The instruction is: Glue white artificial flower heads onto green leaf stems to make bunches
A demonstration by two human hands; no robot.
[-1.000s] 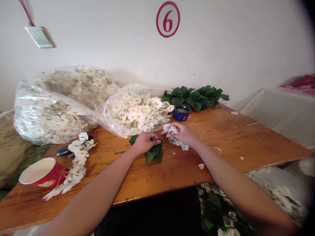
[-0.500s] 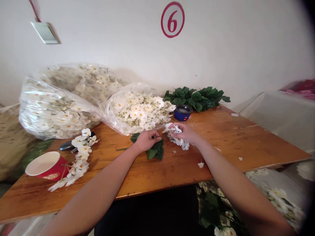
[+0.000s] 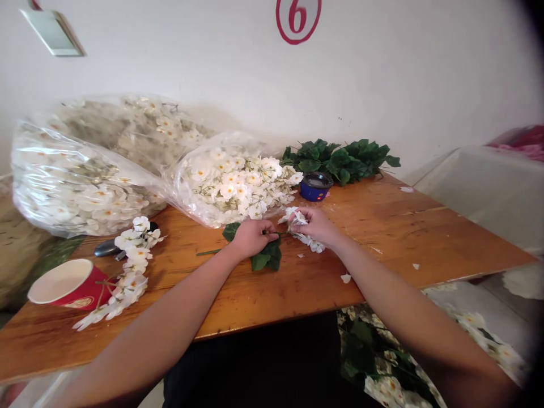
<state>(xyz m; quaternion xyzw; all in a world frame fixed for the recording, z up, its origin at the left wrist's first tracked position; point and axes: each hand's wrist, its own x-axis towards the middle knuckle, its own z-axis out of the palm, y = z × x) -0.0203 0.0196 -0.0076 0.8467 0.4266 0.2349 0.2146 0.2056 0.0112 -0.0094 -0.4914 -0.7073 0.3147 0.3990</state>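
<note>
Over the wooden table (image 3: 403, 226), left fingers (image 3: 270, 236) pinch a half-hidden leaf sprig (image 3: 262, 260), right fingers (image 3: 301, 220) white blossoms (image 3: 313, 245).

The left hand (image 3: 253, 238) and the right hand (image 3: 317, 226) were both bare, and so were the wrists. The left forearm (image 3: 170, 311) and the right forearm (image 3: 391, 289) were uncovered too, smooth and slender, each narrowest at the wrist and broadening evenly toward the elbow. Nails were too small to make out. At the lap the person wore a black garment (image 3: 263, 362), plain and dull, a broad dark shape in which seams and folds were lost; whether it was trousers, an apron or a long top could not be told
</note>
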